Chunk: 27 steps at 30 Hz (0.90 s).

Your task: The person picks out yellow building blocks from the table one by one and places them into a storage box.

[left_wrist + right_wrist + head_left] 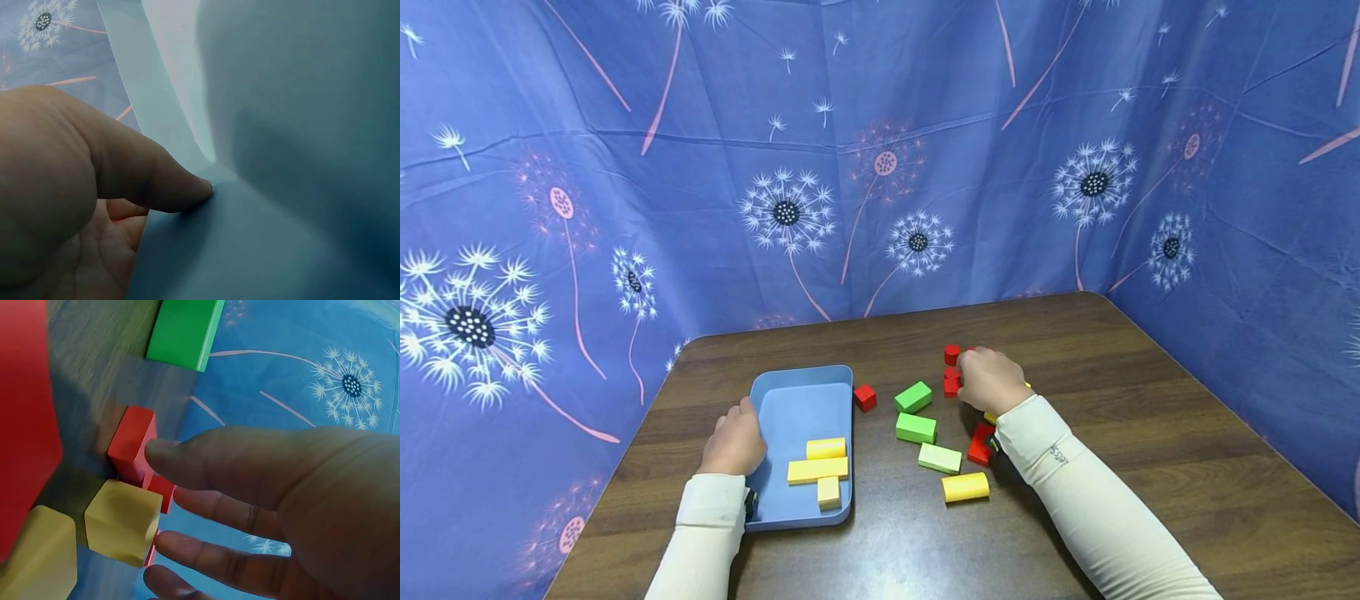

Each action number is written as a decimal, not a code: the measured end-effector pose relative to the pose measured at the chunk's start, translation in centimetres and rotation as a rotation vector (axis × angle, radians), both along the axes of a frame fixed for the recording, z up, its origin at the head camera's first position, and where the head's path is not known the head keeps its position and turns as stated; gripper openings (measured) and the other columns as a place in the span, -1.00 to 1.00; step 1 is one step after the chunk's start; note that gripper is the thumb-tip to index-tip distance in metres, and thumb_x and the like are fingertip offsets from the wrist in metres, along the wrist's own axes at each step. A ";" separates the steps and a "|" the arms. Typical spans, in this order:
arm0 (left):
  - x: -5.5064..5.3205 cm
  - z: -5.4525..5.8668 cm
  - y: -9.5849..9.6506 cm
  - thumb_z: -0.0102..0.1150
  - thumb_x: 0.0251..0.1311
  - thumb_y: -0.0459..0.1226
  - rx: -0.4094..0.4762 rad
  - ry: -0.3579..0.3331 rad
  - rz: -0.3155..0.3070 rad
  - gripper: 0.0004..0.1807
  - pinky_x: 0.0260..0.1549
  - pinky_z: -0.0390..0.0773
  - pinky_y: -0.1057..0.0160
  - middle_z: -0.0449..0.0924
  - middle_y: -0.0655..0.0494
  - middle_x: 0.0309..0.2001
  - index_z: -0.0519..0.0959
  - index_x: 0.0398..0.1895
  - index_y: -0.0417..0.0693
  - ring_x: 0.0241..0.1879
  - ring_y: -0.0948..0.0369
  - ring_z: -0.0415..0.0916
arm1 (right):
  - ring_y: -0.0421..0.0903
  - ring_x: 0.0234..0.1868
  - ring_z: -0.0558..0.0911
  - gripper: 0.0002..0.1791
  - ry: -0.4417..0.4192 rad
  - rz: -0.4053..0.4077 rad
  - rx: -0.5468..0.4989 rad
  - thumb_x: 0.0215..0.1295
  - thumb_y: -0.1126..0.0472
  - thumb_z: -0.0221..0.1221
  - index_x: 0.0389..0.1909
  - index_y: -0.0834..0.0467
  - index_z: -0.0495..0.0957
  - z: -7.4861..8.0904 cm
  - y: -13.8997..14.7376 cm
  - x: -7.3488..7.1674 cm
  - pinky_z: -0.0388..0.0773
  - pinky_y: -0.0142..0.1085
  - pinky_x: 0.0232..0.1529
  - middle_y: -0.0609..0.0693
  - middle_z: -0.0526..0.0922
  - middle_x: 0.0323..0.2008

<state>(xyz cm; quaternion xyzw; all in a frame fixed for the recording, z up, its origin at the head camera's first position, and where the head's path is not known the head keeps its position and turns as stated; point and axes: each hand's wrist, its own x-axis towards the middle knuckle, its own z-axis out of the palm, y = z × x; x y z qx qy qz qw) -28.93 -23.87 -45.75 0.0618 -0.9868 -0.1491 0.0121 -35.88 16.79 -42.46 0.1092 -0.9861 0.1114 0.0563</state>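
Observation:
My left hand (733, 440) grips the left wall of a blue tray (790, 417). In the left wrist view its thumb (169, 181) presses the inner face while the other fingers stay outside. A yellow cylinder (826, 448), a yellow bar (812, 472) and a pale yellow cube (829, 493) lie inside the tray. Over the blocks at the back right, my right hand (991, 379) reaches down with fingers spread. The right wrist view has its thumb tip right at a red block (132, 440), its fingertips beside a yellow block (123, 522).
Between the tray and my right hand lie green blocks (916, 428) and a red cube (865, 398). A yellow cylinder (966, 487) and a red block (980, 444) are nearer me. A red cylinder (952, 354) stands farther back. Blue patterned cloth (865, 250) hangs behind the wooden table (895, 550).

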 end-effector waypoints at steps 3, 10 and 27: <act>0.1 0.0 0.0 0.08 0.35 -0.47 0.002 -0.003 0.002 -0.30 0.20 0.47 -0.39 0.34 -0.54 0.33 0.09 0.49 -0.54 0.26 -0.38 0.39 | 0.04 -0.45 0.57 -0.76 -0.003 -0.005 0.000 0.04 0.27 0.37 -0.62 0.02 0.49 0.0 0.1 0.0 0.46 -0.07 -0.58 0.01 0.55 -0.45; 0.2 -0.1 0.0 0.07 0.35 -0.48 0.006 -0.002 0.004 -0.28 0.20 0.46 -0.41 0.33 -0.55 0.34 0.07 0.51 -0.54 0.28 -0.39 0.37 | 0.04 -0.43 0.60 -0.81 -0.018 -0.021 0.000 0.03 0.32 0.31 -0.61 0.02 0.52 -0.1 0.2 -0.1 0.50 -0.04 -0.59 0.04 0.62 -0.41; 0.1 -0.1 -0.1 0.04 0.37 -0.46 0.000 0.007 0.000 -0.31 0.20 0.47 -0.38 0.34 -0.54 0.34 0.09 0.50 -0.54 0.26 -0.37 0.39 | 0.04 -0.43 0.61 -0.87 -0.071 -0.043 -0.001 0.10 0.35 0.23 -0.51 0.05 0.55 -0.7 0.3 -0.5 0.49 -0.03 -0.60 0.07 0.66 -0.39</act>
